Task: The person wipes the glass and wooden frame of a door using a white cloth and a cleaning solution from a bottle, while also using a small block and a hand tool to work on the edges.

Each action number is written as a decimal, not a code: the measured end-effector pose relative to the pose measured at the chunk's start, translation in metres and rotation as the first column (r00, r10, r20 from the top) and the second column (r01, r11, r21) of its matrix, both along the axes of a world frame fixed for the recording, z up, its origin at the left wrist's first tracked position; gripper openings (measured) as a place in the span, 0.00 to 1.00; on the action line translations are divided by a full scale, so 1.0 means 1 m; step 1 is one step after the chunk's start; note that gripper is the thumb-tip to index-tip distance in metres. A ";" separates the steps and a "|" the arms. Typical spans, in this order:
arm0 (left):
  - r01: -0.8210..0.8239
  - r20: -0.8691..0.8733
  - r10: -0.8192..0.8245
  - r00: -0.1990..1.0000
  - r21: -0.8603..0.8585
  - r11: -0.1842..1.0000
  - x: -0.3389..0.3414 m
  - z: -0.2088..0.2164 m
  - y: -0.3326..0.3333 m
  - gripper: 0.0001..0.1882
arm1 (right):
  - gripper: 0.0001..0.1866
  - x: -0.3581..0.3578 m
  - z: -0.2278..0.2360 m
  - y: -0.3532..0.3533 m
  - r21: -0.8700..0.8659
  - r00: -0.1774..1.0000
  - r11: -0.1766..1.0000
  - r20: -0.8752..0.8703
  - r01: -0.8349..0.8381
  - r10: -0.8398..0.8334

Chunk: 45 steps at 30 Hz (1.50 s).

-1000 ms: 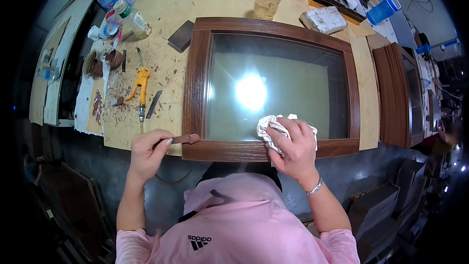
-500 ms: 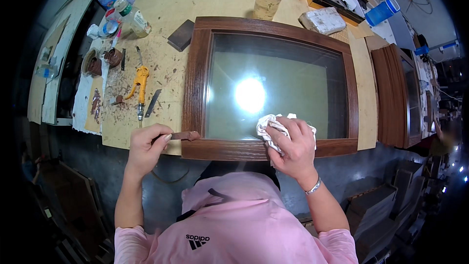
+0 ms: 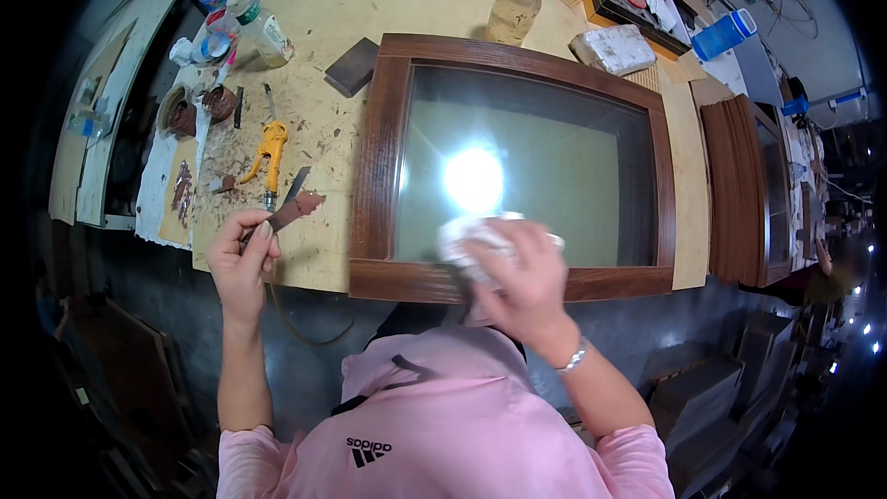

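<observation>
A dark brown wooden frame (image 3: 381, 157) with a glass pane (image 3: 554, 166) lies flat on the workbench before me. My right hand (image 3: 522, 268), slightly blurred, presses a crumpled white cloth (image 3: 471, 242) onto the frame's near rail and the glass edge beside it. My left hand (image 3: 242, 254) grips a putty knife (image 3: 294, 212) whose blade carries reddish-brown filler. That knife is held off the frame's near left corner, over the bench edge. Just beyond it lie a yellow air blow gun (image 3: 270, 152) and a thin dark blade (image 3: 297, 183).
Brown-filled pots (image 3: 218, 103) and several bottles (image 3: 263, 35) stand at the left. A capped clear bottle (image 3: 515, 5) rises behind the frame. A whitish block (image 3: 614, 49), an open box (image 3: 628, 0) and a blue bottle (image 3: 723, 34) sit far right. Brown panels (image 3: 736, 185) are stacked at right.
My left hand has drawn the putty knife leftward, away from the frame's corner. My right hand has slid the cloth left along the near rail.
</observation>
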<state>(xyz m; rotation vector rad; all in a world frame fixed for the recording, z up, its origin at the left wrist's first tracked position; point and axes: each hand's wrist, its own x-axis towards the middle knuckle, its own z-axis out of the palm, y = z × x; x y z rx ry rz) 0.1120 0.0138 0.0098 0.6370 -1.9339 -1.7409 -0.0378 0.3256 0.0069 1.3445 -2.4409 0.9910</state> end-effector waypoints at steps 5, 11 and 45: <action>-0.066 -0.007 0.066 0.998 0.017 0.998 0.013 -0.005 -0.007 0.05 | 0.24 0.023 0.001 -0.059 0.155 0.971 0.959 0.063 -0.238 0.231; -0.229 -0.048 0.234 0.971 0.093 0.969 0.044 -0.022 -0.033 0.06 | 0.22 0.017 0.006 -0.055 0.109 0.975 0.969 0.017 -0.221 0.220; -0.310 0.057 0.320 0.946 0.460 0.832 0.066 -0.059 -0.002 0.05 | 0.10 0.015 0.030 -0.141 0.395 0.799 0.698 0.217 -0.597 0.561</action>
